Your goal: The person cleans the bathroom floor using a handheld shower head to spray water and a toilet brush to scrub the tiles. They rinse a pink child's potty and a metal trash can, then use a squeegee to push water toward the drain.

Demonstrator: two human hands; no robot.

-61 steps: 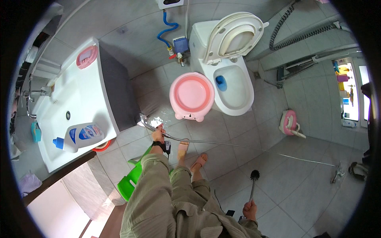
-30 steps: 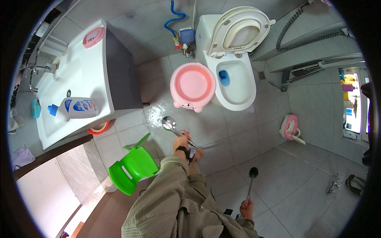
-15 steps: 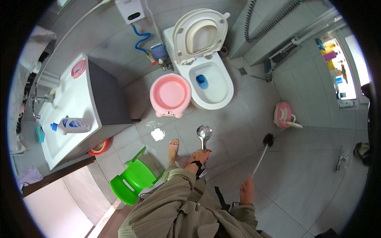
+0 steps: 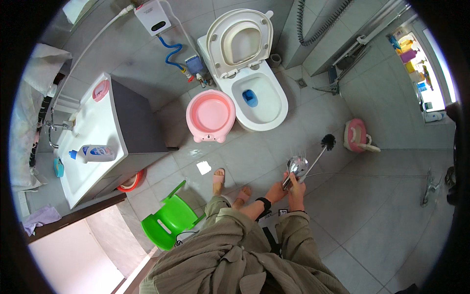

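Observation:
In front of me my two hands meet, both closed. My left hand (image 4: 277, 191) grips the handle of a chrome shower head (image 4: 297, 167), and fine streaks of water leave its face. Pressed up beside that handle, my right hand (image 4: 295, 195) is closed around the toilet brush (image 4: 316, 161), whose dark round bristle head points up and to the right. Whether the right fingers also touch the shower handle cannot be made out. The toilet (image 4: 278, 100) stands ahead with its lid and seat raised and something blue in its bowl.
Beside the toilet sits a pink basin (image 4: 210, 135). At left are a green chair (image 4: 171, 220) and a washbasin (image 4: 93, 134) bearing a bottle (image 4: 100, 153). A pink-and-white item (image 4: 356, 135) lies by the right wall. A thin shower hose (image 4: 352, 175) runs toward a wall tap (image 4: 431, 187).
My left hand has carried the shower head right, and my right hand has come up and left with the brush, so both now meet. Water streaks now show at the shower head.

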